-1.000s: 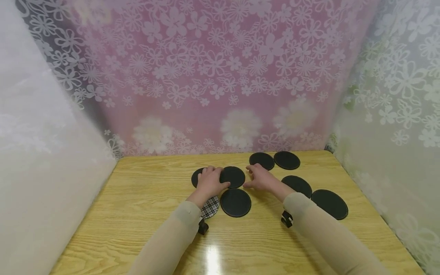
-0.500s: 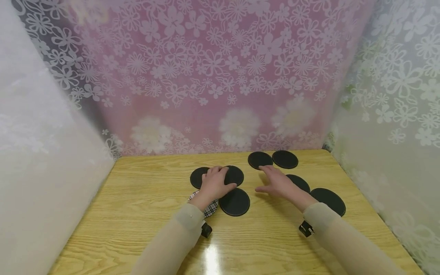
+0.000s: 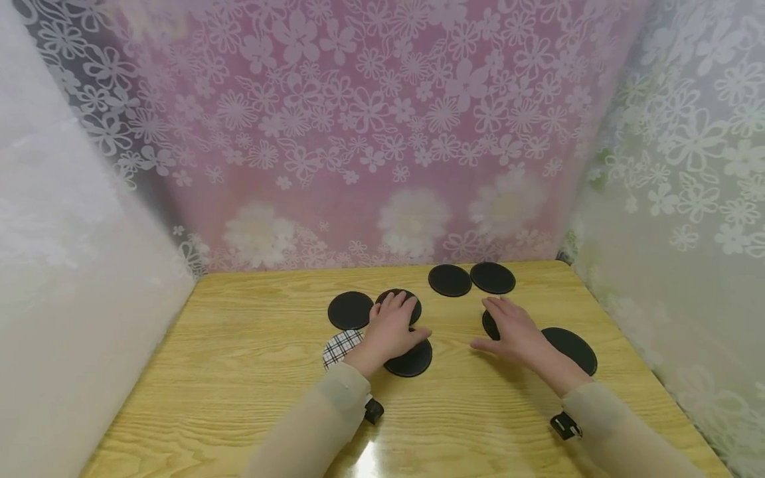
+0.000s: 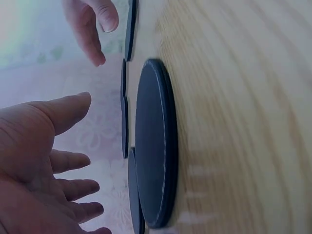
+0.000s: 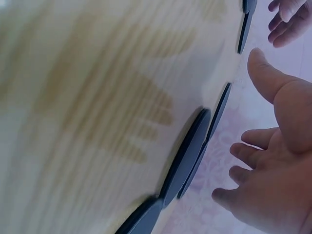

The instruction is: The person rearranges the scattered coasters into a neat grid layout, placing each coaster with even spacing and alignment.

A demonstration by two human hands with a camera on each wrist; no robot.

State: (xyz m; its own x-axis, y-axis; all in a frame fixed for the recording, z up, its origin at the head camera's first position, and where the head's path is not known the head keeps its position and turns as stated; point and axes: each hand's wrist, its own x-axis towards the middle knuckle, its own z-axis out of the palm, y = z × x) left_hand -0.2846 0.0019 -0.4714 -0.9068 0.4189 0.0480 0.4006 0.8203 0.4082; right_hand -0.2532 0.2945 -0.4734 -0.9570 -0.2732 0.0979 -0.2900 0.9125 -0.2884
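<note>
Hovering above round, flat discs, you have both grips off the surface and holding nothing: your left grip is spread with the thumb held away, and your right grip is spread much the same way. Under your left fingers lies a partly covered black disc, with a nearer black disc below the thumb, a plaid disc beside the wrist and an outer black disc beyond it. Your right fingers hang over a half-hidden black disc; the rightmost black disc lies by that wrist, and a far pair of black discs sits towards the back edge. To handle one well, bring your fingertips down level and catch the rim rather than the face, since discs this thin probably offer little to pinch. Choose a side with no neighbour touching, or you may push the next one out of line. The surface is yellowish and wood-grained, with a bright glare near you, and looks smooth enough for the discs to slide. Behind it hangs a pink flowered sheet, with pale sheeting at your left and a flowered pale sheet at your right.
</note>
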